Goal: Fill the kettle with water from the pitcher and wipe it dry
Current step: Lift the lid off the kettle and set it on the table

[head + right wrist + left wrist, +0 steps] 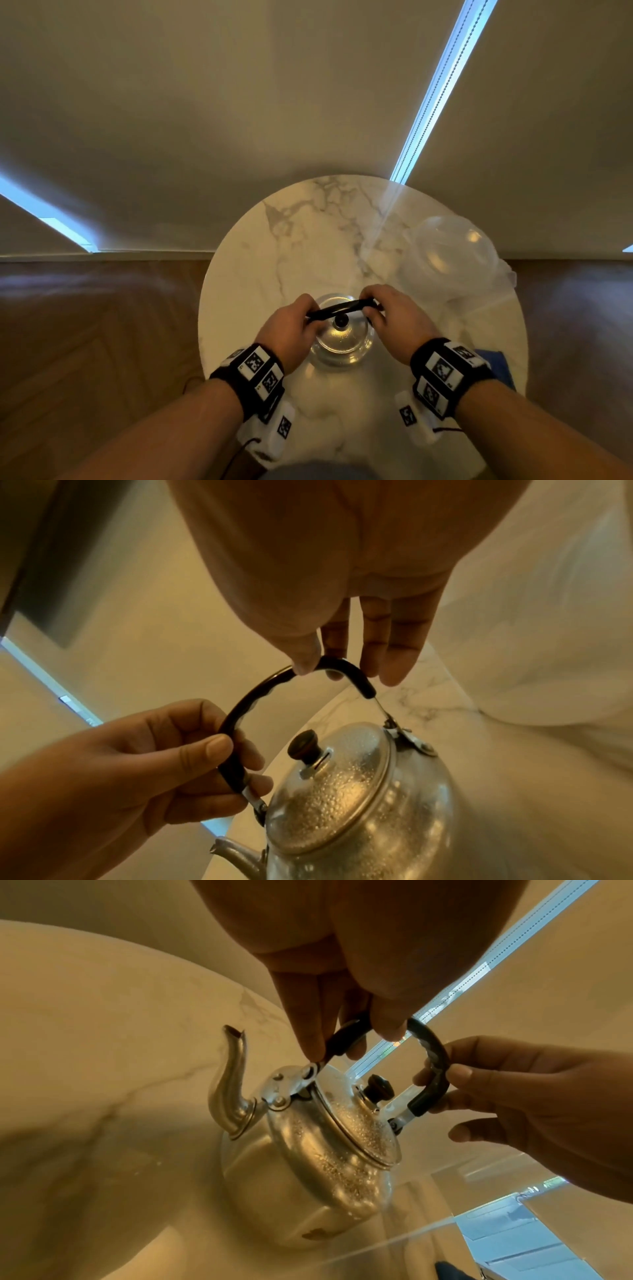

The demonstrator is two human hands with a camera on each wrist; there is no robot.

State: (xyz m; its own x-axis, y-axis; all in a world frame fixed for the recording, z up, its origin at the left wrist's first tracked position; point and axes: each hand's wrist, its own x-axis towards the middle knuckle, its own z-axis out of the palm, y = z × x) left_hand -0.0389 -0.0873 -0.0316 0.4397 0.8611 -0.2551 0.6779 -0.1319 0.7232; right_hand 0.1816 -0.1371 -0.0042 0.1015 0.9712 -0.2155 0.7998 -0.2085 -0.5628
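A small metal kettle [342,346] stands upright near the front of the round marble table [274,246], its lid on and beaded with water drops [356,1118]. Its black arched handle [342,306] stands above the lid knob [341,320]. My left hand [310,317] pinches the handle at the spout end [339,1042]. My right hand [371,308] pinches the opposite end [329,666]. The spout [229,1080] points left. A clear plastic pitcher [448,260] sits at the table's right, apart from both hands.
A folded blue cloth [495,366] lies at the table's right front edge, behind my right wrist. Wooden floor surrounds the table, and a pale wall with a window blind rises behind it.
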